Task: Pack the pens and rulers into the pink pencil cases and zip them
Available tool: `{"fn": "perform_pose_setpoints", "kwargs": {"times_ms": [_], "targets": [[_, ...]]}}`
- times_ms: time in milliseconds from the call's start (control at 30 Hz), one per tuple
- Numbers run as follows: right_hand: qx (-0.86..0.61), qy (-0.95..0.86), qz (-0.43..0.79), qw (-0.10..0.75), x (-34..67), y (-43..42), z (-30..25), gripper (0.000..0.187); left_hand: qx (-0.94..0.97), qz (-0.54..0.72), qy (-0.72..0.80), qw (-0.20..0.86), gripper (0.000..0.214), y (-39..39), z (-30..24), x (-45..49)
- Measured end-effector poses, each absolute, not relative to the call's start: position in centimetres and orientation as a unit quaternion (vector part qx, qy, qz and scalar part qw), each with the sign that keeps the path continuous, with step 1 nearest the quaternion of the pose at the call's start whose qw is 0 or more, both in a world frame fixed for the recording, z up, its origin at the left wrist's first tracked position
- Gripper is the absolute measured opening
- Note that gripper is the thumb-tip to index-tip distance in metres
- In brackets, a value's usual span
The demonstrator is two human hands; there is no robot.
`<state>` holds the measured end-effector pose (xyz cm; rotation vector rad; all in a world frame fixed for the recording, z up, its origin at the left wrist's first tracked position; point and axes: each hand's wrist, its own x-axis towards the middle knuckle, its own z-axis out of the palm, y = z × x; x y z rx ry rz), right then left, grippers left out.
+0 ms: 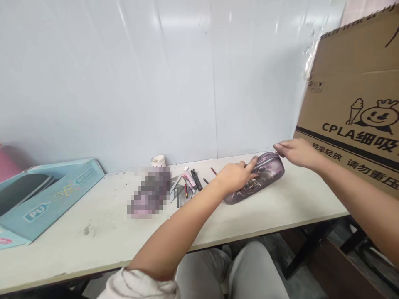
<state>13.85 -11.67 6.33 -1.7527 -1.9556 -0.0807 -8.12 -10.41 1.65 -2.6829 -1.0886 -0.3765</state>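
A purple, dark-patterned pencil case [268,176] lies on the white table, its zipper edge facing up. My left hand [235,177] holds the case down from its left side, fingers over the top. At the case's right end my right hand [294,151] is closed in a pinch on the zipper pull [277,153], most of which the fingers hide. Left of the case lie several pens and markers [195,179] beside clear and grey rulers [183,197]. A red pencil [213,171] lies just behind my left forearm.
A pixelated purple object [149,193] lies to the left, with a paper cup [158,160] behind it. Farther left is a light-blue open box [62,199] with a dark item inside. A large cardboard box [352,91] stands at right. A white wall [156,83] backs the table [109,232].
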Motion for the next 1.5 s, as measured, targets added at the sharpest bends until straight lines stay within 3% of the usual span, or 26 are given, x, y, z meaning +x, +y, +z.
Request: {"fn": "perform_pose_setpoints", "kwargs": {"times_ms": [67, 133, 167, 233, 333, 433, 500, 567, 700, 833, 1000, 1167, 1233, 1333, 1400, 1500], "targets": [[-0.6, -0.772, -0.17, 0.124, 12.4, -12.3, 7.5, 0.028, -0.917, -0.11, -0.35, 0.154, 0.058, -10.1, 1.4, -7.2], [-0.544, -0.801, -0.241, 0.072, 11.1, -12.6, 7.5, 0.022, -0.905, -0.145, -0.373, 0.146, 0.055, -9.8, 0.7, -6.3], [-0.53, -0.803, -0.257, 0.092, 10.8, -12.6, 7.1, 0.024, -0.889, -0.184, -0.403, 0.12, 0.055, -9.6, 0.3, -5.8], [-0.532, -0.78, -0.246, 0.217, 10.6, -12.1, 5.3, 0.03, -0.831, -0.286, -0.477, 0.016, 0.055, -9.0, -0.8, -5.0], [-0.558, -0.7, -0.051, 0.442, 10.8, -10.6, 0.7, 0.048, -0.686, -0.413, -0.554, -0.226, 0.054, -7.8, -2.4, -4.0], [-0.565, -0.592, 0.315, 0.481, 10.8, -9.1, -4.2, 0.061, -0.639, -0.406, -0.551, -0.35, 0.052, -6.4, -3.8, -4.7], [-0.585, -0.518, 0.411, 0.469, 10.8, -8.0, -6.5, 0.065, -0.68, -0.354, -0.545, -0.338, 0.053, -5.4, -4.4, -6.9], [-0.62, -0.478, 0.422, 0.458, 11.0, -6.5, -7.6, 0.063, -0.704, -0.325, -0.572, -0.268, 0.054, -4.7, -4.5, -10.3], [-0.668, -0.541, 0.334, 0.386, 10.3, -2.4, -7.3, 0.053, -0.663, -0.267, -0.695, -0.077, 0.045, -3.8, -4.4, -18.5], [-0.664, -0.616, 0.238, 0.351, 5.5, 0.6, -5.9, 0.042, -0.628, -0.174, -0.758, 0.017, 0.048, -3.6, -5.1, -23.3], [-0.495, -0.826, -0.028, 0.268, -4.2, -1.2, -5.1, 0.034, -0.653, -0.118, -0.747, 0.036, 0.06, -3.4, -6.6, -24.2], [-0.427, -0.869, -0.051, 0.244, -8.9, -4.0, -5.9, 0.033, -0.635, -0.208, -0.744, -0.013, 0.041, -3.1, -6.7, -24.5], [-0.444, -0.861, -0.032, 0.248, -9.0, -4.4, -6.3, 0.037, -0.606, -0.342, -0.713, -0.09, 0.031, -3.4, -6.3, -24.2], [-0.463, -0.852, -0.001, 0.245, -8.7, -4.8, -6.4, 0.041, -0.494, -0.56, -0.55, -0.374, 0.02, -4.1, -5.4, -22.9], [-0.473, -0.851, 0.009, 0.229, -8.6, -5.2, -6.4, 0.041, -0.377, -0.627, -0.402, -0.551, 0.013, -4.7, -4.8, -21.8], [-0.468, -0.86, -0.034, 0.2, -8.7, -6.3, -6.3, 0.04, -0.243, -0.64, -0.293, -0.668, 0.024, -5.7, -4.1, -20.6]]}}
